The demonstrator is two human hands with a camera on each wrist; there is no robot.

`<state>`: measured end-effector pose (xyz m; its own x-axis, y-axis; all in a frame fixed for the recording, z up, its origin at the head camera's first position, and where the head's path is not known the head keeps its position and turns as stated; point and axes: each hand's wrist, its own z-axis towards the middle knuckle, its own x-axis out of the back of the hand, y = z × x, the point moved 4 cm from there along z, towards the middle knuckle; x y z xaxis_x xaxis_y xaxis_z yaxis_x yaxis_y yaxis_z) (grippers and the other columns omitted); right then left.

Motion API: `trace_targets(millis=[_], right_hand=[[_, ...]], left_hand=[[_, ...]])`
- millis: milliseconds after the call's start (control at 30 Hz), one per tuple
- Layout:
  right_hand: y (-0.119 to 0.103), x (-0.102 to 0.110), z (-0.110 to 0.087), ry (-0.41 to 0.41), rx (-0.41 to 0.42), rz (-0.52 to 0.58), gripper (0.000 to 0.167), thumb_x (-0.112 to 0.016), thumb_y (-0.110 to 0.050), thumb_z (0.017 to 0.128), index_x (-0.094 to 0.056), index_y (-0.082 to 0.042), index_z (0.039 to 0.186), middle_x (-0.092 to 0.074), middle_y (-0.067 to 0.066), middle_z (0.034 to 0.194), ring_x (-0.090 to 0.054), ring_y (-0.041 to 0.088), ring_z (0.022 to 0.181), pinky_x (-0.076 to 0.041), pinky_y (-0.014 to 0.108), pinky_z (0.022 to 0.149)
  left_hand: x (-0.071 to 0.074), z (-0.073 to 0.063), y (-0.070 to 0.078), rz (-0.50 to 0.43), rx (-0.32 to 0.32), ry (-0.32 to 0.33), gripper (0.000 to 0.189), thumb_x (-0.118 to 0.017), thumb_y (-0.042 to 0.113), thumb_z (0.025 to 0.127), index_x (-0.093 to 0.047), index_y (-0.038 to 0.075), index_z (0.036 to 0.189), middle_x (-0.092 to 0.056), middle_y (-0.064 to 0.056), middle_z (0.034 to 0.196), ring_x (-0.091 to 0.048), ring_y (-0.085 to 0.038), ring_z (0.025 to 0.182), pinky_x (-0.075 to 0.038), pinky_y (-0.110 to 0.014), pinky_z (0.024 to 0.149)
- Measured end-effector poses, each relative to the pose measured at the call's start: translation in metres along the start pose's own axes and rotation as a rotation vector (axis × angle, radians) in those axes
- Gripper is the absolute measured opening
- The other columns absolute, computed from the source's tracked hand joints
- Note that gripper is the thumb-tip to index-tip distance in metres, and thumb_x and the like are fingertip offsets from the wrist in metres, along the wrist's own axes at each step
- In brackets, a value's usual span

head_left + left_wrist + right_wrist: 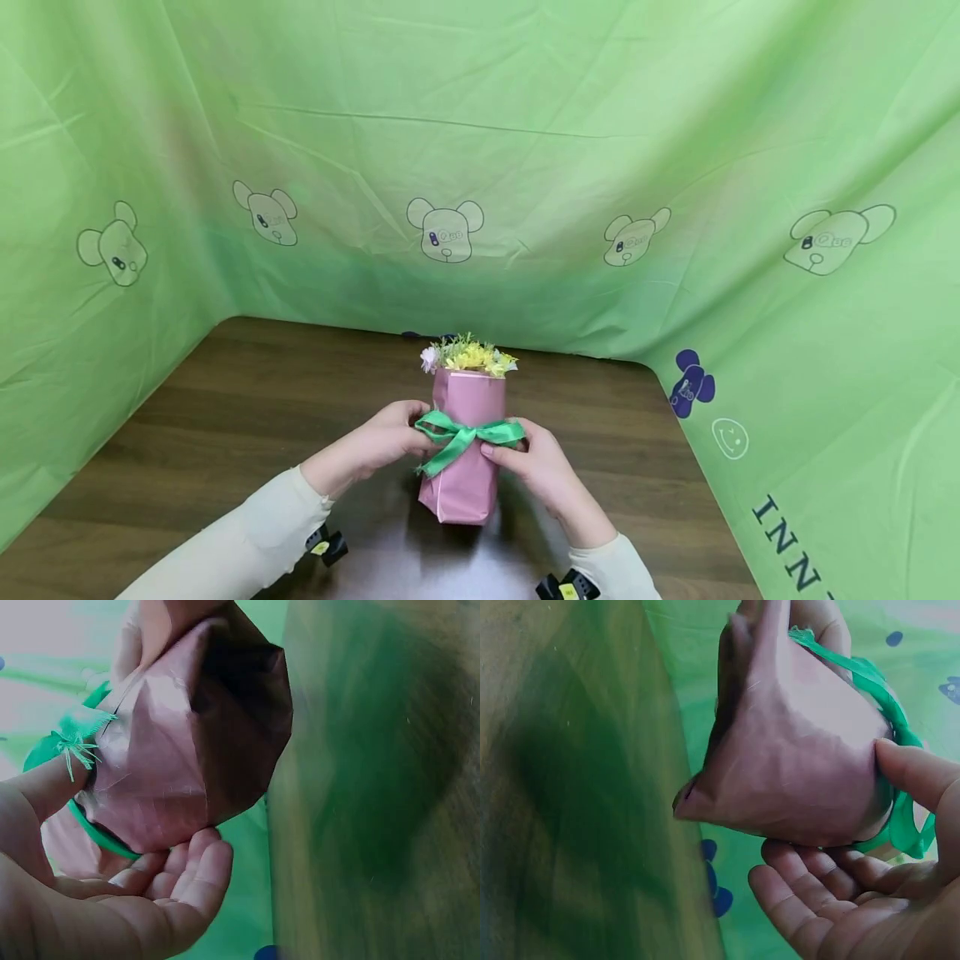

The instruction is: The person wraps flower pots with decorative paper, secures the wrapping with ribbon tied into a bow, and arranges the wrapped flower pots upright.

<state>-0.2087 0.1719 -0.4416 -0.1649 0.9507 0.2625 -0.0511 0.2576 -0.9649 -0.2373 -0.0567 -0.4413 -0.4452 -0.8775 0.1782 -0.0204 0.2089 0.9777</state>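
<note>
A small bouquet wrapped in pink paper stands nearly upright between my two hands. Yellow, white and pale purple flowers with green sprigs rise from its top. Round its middle runs a green ribbon, tied in a bow at the front with frayed tails. My left hand grips the wrap from the left, thumb by the ribbon. From the other side my right hand holds it, thumb on the front just under the bow. In the left wrist view the folded paper base shows, raised off the table.
Beneath the bouquet is a dark brown wood table, with a shadow and a glare patch near its front. A green cloth printed with bear heads encloses the back and sides. Black wrist devices sit at both sleeves.
</note>
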Motion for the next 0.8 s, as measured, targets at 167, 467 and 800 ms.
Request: trace_targets(millis=[167,467,800], right_hand=[[-0.008,0.005,0.0,0.016,0.02,-0.074,0.054,-0.086,-0.015,0.08,-0.062,0.003,0.125,-0.07,0.01,0.107,-0.065,0.014,0.092,-0.055,0.027,0.082],[-0.017,0.014,0.0,0.069,0.097,-0.205,0.06,-0.089,-0.018,0.076,-0.063,-0.005,0.128,-0.069,0.007,0.111,-0.062,0.016,0.099,-0.052,0.035,0.09],[-0.014,0.017,0.006,0.076,0.244,-0.336,0.067,-0.09,-0.017,0.073,-0.062,-0.007,0.134,-0.065,0.005,0.12,-0.062,0.022,0.112,-0.05,0.046,0.101]], left_hand=[[0.001,0.0,0.007,0.097,-0.064,0.047,0.046,-0.079,0.004,0.078,-0.059,-0.006,0.118,-0.063,-0.009,0.101,-0.06,-0.018,0.091,-0.052,-0.029,0.084],[-0.001,0.003,0.016,0.176,-0.175,0.034,0.047,-0.08,0.008,0.079,-0.06,-0.001,0.121,-0.067,-0.008,0.103,-0.063,-0.018,0.093,-0.053,-0.028,0.081],[0.002,0.005,0.022,0.293,-0.278,0.075,0.05,-0.083,0.018,0.074,-0.064,0.004,0.119,-0.062,-0.007,0.118,-0.063,-0.022,0.11,-0.053,-0.045,0.1]])
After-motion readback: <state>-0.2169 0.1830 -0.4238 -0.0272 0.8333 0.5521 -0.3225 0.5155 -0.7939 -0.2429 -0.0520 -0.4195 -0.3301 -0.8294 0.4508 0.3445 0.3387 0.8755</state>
